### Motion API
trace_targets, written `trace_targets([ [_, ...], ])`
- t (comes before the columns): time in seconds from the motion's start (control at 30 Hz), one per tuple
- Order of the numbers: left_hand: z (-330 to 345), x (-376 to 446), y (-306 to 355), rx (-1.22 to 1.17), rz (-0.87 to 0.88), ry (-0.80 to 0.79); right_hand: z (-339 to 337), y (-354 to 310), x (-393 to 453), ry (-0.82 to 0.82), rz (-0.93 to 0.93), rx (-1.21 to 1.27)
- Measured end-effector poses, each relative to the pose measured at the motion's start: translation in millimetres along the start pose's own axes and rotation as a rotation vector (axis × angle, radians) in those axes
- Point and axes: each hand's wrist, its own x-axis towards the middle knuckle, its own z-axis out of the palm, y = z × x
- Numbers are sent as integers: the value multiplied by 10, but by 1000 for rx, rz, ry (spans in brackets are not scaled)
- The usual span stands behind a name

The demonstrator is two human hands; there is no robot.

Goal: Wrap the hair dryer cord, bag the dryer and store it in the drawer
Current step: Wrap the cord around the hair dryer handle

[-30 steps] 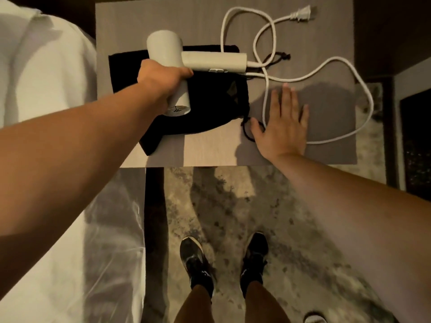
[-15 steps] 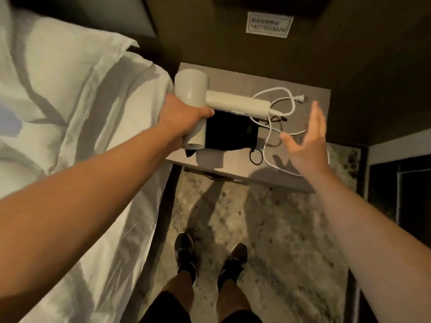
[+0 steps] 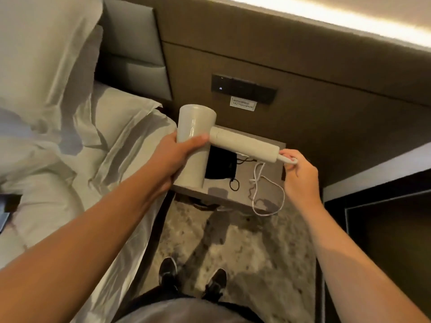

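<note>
White, smooth plastic: one hair dryer (image 3: pixel 198 129) held up above the surface (image 3: pixel 217 194), barrel a fat cylinder, handle a slimmer tube. Left hand (image 3: pixel 173 157) w/ fingers wrapped round the barrel. Right hand (image 3: pixel 300 176) pinching the cord (image 3: pixel 268 197) at the handle end; one thin white cord, loops drooping over the surface edge. One black soft bag (image 3: pixel 219 164) lying flat below, drawstring loose. Two black shoes (image 3: pixel 168 273) on mottled carpet (image 3: pixel 256 252). Rumpled white bed (image 3: pixel 70 159) at left.

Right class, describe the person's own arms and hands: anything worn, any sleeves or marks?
Both forearms are bare, with no sleeves in view. The left hand and right hand wear no gloves, and no rings, watch or markings show.
</note>
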Motion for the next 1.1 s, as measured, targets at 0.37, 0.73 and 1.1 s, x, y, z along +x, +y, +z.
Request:
trace_targets([
  [0.37, 3, -588, 174, -322, -37, -181, -247, -331, -466, 131, 143, 360],
  [0.73, 11, -731, 420, -158, 176, -27, 99, 113, -1106, 80, 275, 404],
  [1.1, -193, -677, 206, -132, 163, 60, 349, 387, -1600, 102, 438, 315],
])
